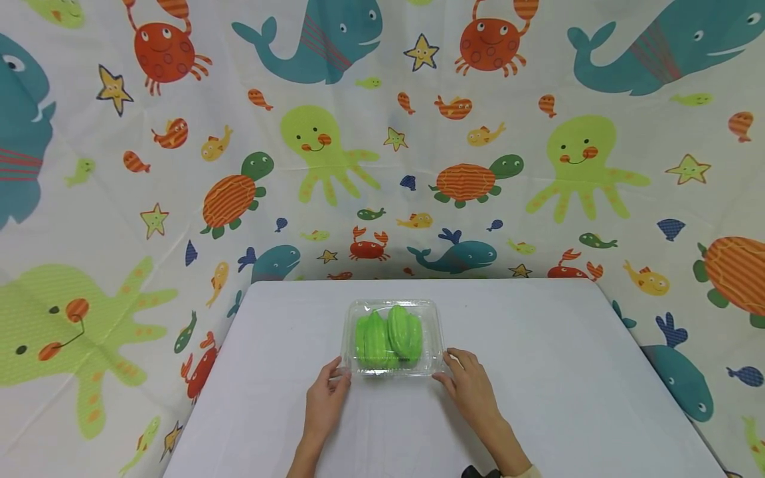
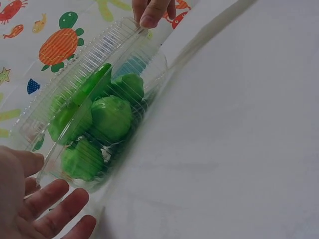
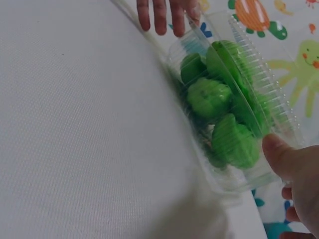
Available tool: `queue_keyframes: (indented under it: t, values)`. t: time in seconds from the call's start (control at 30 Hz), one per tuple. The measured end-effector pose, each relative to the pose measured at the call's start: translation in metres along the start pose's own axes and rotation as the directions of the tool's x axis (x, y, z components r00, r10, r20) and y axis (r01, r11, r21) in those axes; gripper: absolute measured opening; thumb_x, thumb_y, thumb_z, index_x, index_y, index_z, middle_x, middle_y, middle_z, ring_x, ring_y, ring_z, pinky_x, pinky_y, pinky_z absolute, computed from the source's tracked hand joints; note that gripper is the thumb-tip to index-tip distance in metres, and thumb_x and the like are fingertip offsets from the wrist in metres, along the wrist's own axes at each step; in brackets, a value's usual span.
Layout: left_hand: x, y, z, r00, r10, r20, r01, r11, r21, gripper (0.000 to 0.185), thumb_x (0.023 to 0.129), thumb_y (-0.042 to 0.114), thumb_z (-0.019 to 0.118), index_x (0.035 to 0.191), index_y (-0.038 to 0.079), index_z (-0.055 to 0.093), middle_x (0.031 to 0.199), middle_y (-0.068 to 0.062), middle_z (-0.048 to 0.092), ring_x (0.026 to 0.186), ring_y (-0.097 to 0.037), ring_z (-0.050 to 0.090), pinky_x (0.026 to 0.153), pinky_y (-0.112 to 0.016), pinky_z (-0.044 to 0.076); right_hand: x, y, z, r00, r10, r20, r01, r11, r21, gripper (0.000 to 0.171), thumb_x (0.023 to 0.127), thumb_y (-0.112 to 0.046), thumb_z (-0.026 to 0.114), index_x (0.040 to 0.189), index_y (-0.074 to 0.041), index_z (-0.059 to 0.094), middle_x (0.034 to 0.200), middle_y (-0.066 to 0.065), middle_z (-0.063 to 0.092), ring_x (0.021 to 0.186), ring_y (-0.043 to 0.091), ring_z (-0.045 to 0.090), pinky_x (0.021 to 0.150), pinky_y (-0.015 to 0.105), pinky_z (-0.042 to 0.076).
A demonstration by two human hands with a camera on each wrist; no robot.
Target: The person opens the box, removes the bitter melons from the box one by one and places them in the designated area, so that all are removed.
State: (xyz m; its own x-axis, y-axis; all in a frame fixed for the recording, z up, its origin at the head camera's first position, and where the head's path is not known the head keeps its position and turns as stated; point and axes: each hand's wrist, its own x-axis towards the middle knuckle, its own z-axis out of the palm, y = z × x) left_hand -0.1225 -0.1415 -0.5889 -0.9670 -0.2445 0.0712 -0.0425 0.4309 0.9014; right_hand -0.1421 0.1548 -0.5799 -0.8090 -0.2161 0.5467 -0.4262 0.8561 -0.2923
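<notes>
A clear plastic clamshell box (image 1: pixel 433 319) stands closed on the white table (image 1: pixel 568 378), with green star fruits (image 1: pixel 390 336) inside. My left hand (image 1: pixel 326 397) lies at its near left corner, the thumb touching the rim. My right hand (image 1: pixel 471 390) lies at the near right corner, fingertips against the box. In the left wrist view the box (image 2: pixel 124 37) and fruits (image 2: pixel 110 117) lie beside my spread left fingers (image 2: pixel 47 199). In the right wrist view my right thumb (image 3: pixel 277 153) presses the box's (image 3: pixel 261 69) corner over the fruits (image 3: pixel 209 97).
A cloth printed with whales, crabs, turtles and octopuses (image 1: pixel 317 143) hangs behind and around the table. The table's far edge (image 1: pixel 418 281) runs just beyond the box. White tabletop stretches to either side of my hands.
</notes>
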Motion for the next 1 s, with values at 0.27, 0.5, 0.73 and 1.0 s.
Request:
queue_keyframes:
  t: [0.27, 0.5, 0.73, 1.0]
  values:
    - [0.001, 0.000, 0.003, 0.999, -0.037, -0.020, 0.036, 0.999, -0.026, 0.040, 0.098, 0.021, 0.065, 0.134, 0.007, 0.059, 0.104, -0.008, 0.073, 0.081, -0.011, 0.073, 0.070, -0.021, 0.053, 0.001, -0.001, -0.003, 0.999, 0.019, 0.027, -0.019, 1.000, 0.007, 0.049, 0.078, -0.032, 0.082, 0.115, -0.001, 0.072, 0.120, 0.014, 0.068, 0.110, 0.034, 0.064, 0.084, 0.048, 0.056]
    - [0.003, 0.002, 0.003, 0.996, -0.093, -0.008, 0.091, 0.992, -0.091, 0.040, 0.096, 0.017, 0.065, 0.135, 0.007, 0.058, 0.100, -0.008, 0.074, 0.076, -0.013, 0.072, 0.070, -0.019, 0.051, 0.002, 0.001, -0.002, 0.998, 0.031, 0.053, -0.031, 0.999, 0.010, 0.048, 0.079, -0.033, 0.081, 0.115, -0.002, 0.072, 0.122, 0.014, 0.068, 0.111, 0.033, 0.065, 0.089, 0.048, 0.056]
    - [0.004, 0.004, 0.004, 0.987, -0.149, 0.052, 0.157, 0.963, -0.217, 0.044, 0.098, 0.011, 0.062, 0.140, 0.004, 0.051, 0.096, -0.015, 0.075, 0.071, -0.014, 0.071, 0.071, -0.018, 0.053, 0.001, 0.002, -0.001, 0.999, 0.011, 0.033, -0.010, 1.000, -0.015, 0.046, 0.079, -0.032, 0.081, 0.114, -0.003, 0.074, 0.122, 0.013, 0.069, 0.109, 0.031, 0.066, 0.087, 0.045, 0.057]
    - [0.002, 0.024, -0.002, 0.979, -0.178, 0.096, 0.196, 0.949, -0.245, 0.049, 0.100, 0.009, 0.058, 0.144, -0.003, 0.043, 0.096, -0.020, 0.075, 0.071, -0.019, 0.073, 0.073, -0.016, 0.050, 0.001, 0.004, 0.002, 0.995, -0.084, -0.057, 0.083, 0.996, -0.021, 0.043, 0.075, -0.027, 0.084, 0.108, 0.000, 0.075, 0.115, 0.011, 0.073, 0.102, 0.027, 0.069, 0.075, 0.038, 0.057]
